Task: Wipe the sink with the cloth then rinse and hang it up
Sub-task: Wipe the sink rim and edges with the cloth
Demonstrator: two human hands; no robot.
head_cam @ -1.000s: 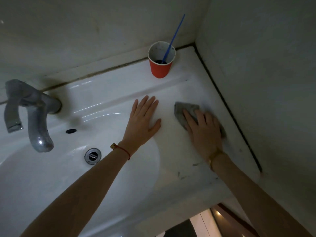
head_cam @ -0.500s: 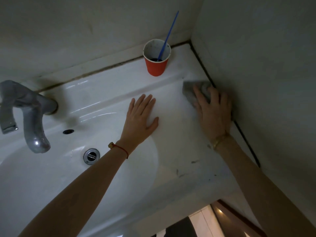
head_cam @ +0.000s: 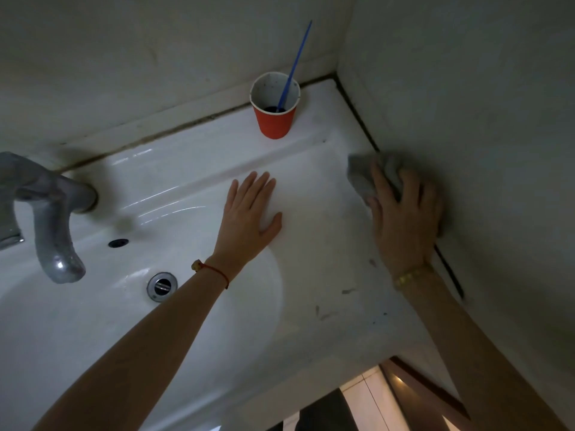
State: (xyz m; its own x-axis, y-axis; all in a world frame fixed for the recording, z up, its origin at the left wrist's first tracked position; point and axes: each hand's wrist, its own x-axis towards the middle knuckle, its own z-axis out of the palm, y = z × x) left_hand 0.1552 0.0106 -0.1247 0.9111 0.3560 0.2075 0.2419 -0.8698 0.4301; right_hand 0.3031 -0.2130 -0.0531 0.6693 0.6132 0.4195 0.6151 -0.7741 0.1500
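So the grey cloth (head_cam: 362, 178) sits pinned under the right hand (head_cam: 404, 219) against the side wall (head_cam: 485, 144), while the left hand (head_cam: 249, 216) lies flat and empty on the sink (head_cam: 174, 188) ledge, farther off.

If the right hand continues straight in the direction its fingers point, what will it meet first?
Probably the side wall. The right hand presses the cloth on the sink ledge, already beside that wall, fingers pointing toward the back corner; the red cup stands off to the left.
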